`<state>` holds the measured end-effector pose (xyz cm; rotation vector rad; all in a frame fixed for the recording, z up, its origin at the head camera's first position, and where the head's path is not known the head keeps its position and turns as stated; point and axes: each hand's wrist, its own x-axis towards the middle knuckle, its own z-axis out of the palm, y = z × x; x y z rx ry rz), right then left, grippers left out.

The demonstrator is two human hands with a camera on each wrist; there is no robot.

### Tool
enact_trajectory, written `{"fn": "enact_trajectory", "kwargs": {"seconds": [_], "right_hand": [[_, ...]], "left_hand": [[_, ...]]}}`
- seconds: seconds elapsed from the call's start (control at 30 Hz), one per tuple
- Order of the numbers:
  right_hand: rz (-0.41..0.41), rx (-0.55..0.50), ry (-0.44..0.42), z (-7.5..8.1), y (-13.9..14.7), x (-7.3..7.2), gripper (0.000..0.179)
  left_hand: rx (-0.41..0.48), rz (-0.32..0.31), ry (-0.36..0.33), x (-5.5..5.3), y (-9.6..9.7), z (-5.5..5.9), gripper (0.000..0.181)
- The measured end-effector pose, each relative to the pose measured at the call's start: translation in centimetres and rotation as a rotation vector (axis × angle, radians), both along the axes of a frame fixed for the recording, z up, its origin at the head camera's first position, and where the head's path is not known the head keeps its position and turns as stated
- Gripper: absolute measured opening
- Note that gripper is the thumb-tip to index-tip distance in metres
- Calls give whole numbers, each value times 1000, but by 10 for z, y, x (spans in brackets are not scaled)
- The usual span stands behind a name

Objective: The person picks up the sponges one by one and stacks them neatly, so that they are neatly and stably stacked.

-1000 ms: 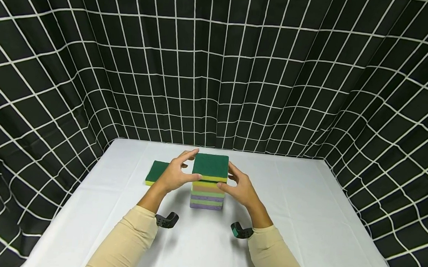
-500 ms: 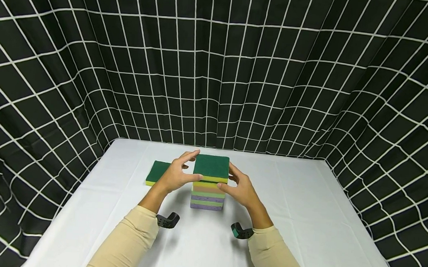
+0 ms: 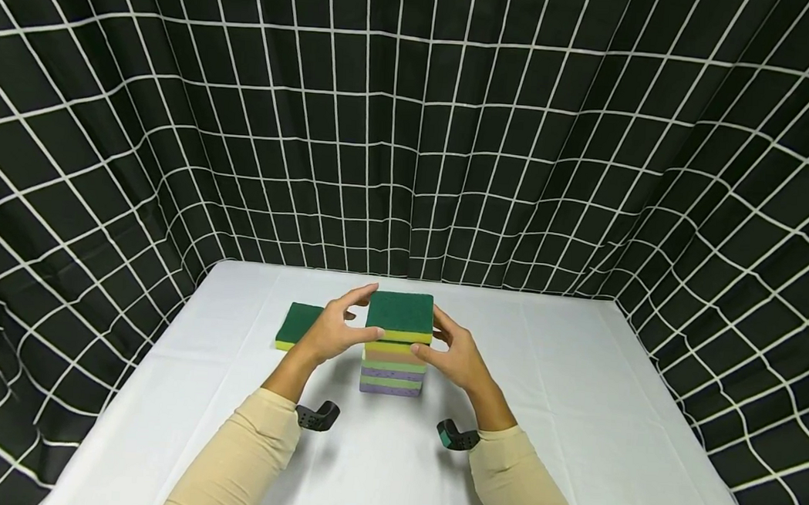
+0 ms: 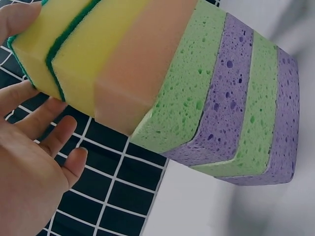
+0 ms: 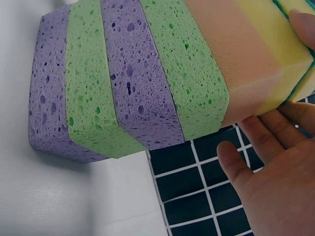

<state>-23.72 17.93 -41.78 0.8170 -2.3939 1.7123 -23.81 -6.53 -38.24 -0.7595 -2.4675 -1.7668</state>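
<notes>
Several sponges stand in one stack at the middle of the table. A yellow sponge with a green scouring top [image 3: 401,312] crowns it, over a second yellow and green sponge [image 4: 101,56]. Below come a peach sponge [image 5: 236,54] and alternating porous green [image 4: 184,88] and purple sponges [image 5: 140,83]. My left hand [image 3: 331,330] pinches the top sponge, thumb at its front edge and fingers at its left side. On the right side, my right hand [image 3: 458,355] grips the upper stack, its thumb on the second yellow sponge's front and its fingers around the side.
Another yellow and green sponge [image 3: 298,325] lies flat on the table, left of the stack and partly behind the left hand. A white cloth covers the table [image 3: 561,416]. Black curtains with white grid lines [image 3: 493,173] surround the back and sides.
</notes>
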Motion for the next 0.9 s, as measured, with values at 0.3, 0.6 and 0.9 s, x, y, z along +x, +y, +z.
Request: {"fn": "enact_trajectory", "kwargs": {"seconds": [0.3, 0.6, 0.9], "right_hand": [[6, -11, -7, 1, 0, 0, 72], [5, -4, 4, 2, 0, 1, 73], [10, -6, -3, 4, 1, 0, 78]], "left_hand": [[-38, 4, 24, -24, -3, -39, 84], [-46, 31, 36, -24, -4, -42, 87], [-57, 30, 52, -25, -4, -44, 87]]}}
